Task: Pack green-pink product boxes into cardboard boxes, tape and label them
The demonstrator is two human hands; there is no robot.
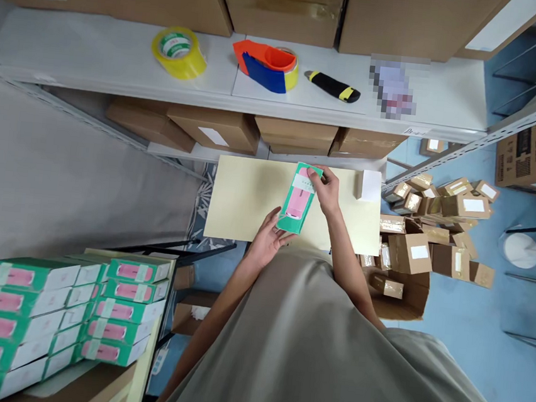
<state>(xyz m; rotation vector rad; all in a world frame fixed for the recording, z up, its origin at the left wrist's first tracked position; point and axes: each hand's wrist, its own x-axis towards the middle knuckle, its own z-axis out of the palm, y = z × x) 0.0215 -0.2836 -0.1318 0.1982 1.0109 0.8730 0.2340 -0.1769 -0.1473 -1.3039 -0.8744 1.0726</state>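
A green box point(299, 201) with a pink picture and a pale band is held at a tilt over the cream tabletop point(244, 202). My right hand point(326, 191) grips its upper right side, thumb on the front face. At the lower left corner, my left hand point(266, 242) cradles the box between thumb and fingers; part of those fingers is behind it. A small white box point(370, 186) stands at the table's right back corner.
Stacks of similar green boxes point(125, 310) sit on a stand at lower left. The shelf point(97, 52) ahead carries yellow tape point(178, 52), a tape dispenser point(266, 65) and a utility knife point(333, 86). Cardboard parcels point(409, 252) pile up on the right.
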